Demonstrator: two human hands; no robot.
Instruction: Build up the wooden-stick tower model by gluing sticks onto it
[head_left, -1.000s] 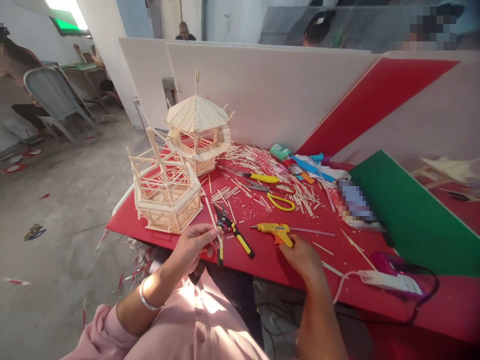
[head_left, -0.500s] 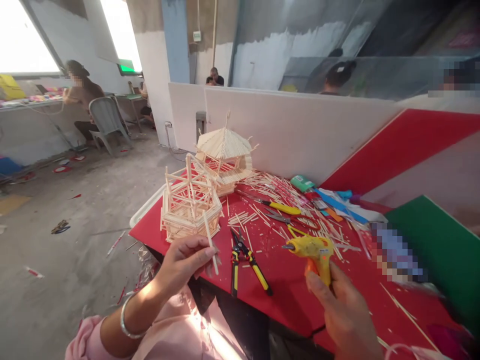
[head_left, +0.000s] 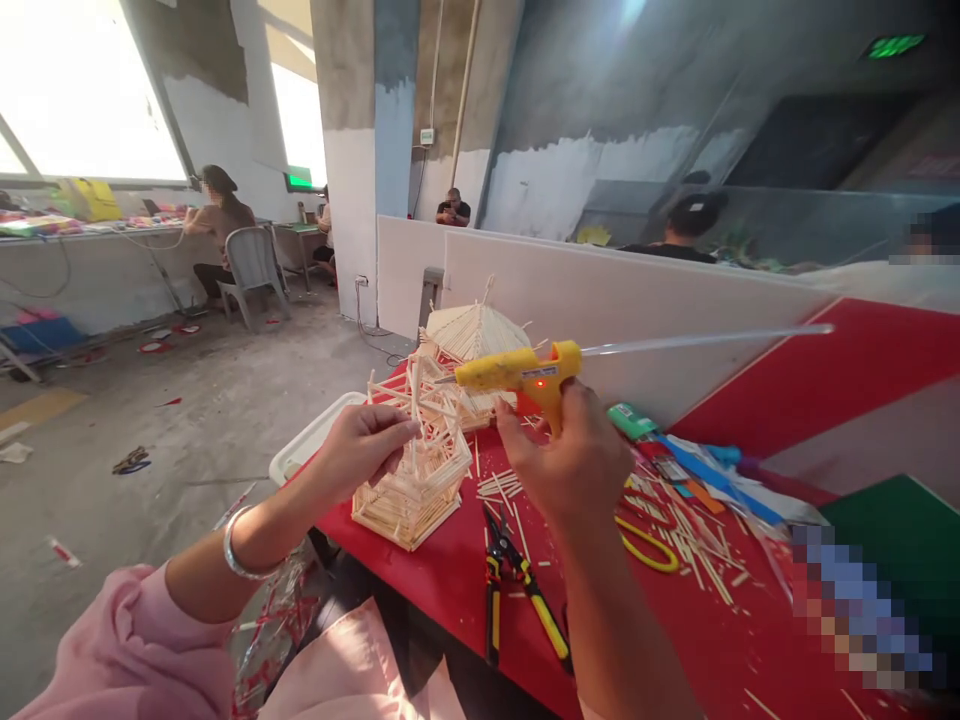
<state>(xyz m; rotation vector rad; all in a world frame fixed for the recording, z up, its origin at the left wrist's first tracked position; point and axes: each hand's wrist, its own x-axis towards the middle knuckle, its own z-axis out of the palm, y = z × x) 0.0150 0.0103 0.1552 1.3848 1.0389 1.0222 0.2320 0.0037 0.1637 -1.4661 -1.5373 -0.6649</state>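
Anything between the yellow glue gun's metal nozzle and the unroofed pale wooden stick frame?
Nothing visible. The glue gun, in the right hand, points its nozzle toward the frame. The left hand is lower, covering part of the frame but not the nozzle's line. Remaining depth is hard to judge.
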